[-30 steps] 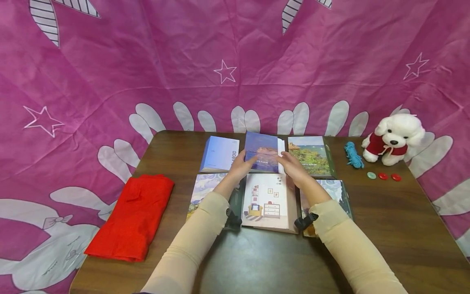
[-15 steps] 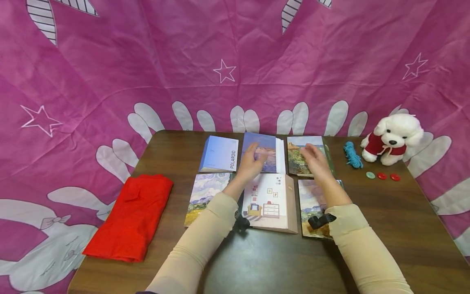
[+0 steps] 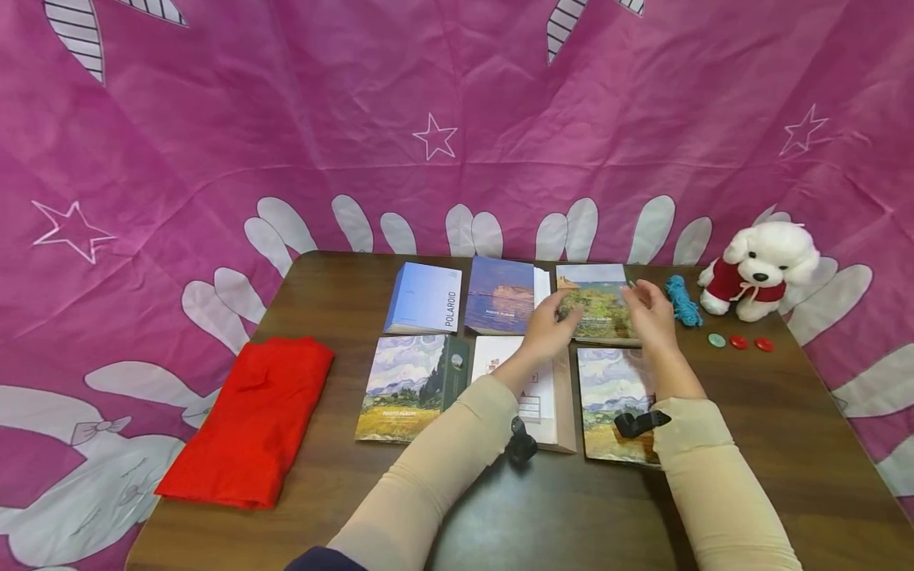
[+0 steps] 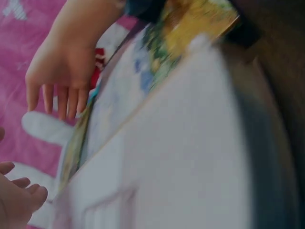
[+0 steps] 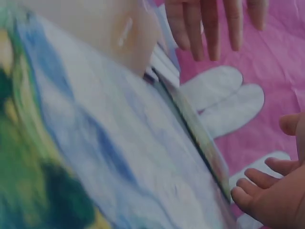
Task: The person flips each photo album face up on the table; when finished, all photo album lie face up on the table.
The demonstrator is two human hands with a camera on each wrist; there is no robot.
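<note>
One garden-cover album [image 3: 598,316], far on desk [image 3: 778,452]; left hand [image 3: 548,330] at left edge, right hand [image 3: 654,321] at right, both unclenched.

Blue album [image 3: 424,295], 10 o'clock in the group: "POLAROID", running upward along its 3 o'clock edge.
Sea-cliff album [image 3: 498,295], 12 o'clock: "PHOTO ALBUM", near its 6 o'clock edge.
Garden album [image 3: 600,300], 2 o'clock: "PHOTO ALBUM", near its 6 o'clock edge.
Wheat-field album [image 3: 400,385], 8 o'clock: "PHOTO ALBUM", low on the cover.
Finer print: too small to read.
</note>
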